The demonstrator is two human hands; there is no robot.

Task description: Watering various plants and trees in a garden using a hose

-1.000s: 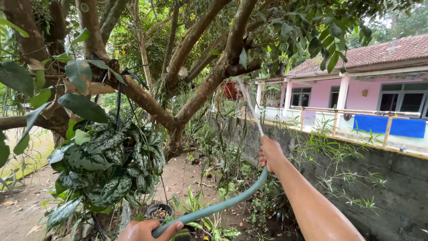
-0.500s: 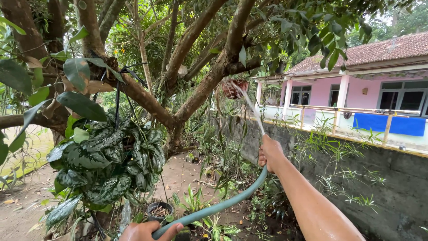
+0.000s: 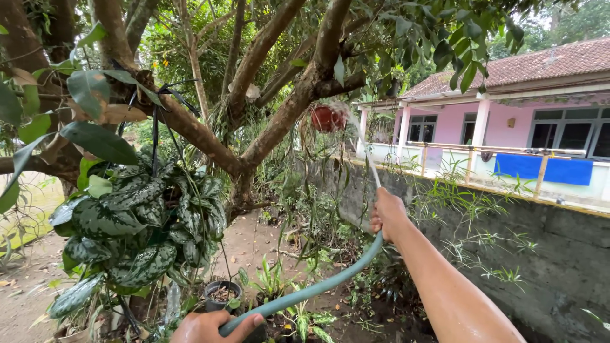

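the water jet now reaches the red hanging pot [image 3: 327, 118], it seems; right hand [image 3: 389, 215] and left hand [image 3: 206, 327] stay gripped around the green hose [image 3: 318, 289].

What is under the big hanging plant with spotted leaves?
Under the spotted plant a small dark pot stands on the bare ground, beside the left hand holding the green hose. The plant's own pot is hidden by its leaves.

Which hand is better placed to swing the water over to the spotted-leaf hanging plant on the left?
Probably the right hand: it grips the green hose at its spraying end, so it steers the jet. The left hand holds the hose low, far from the outlet.
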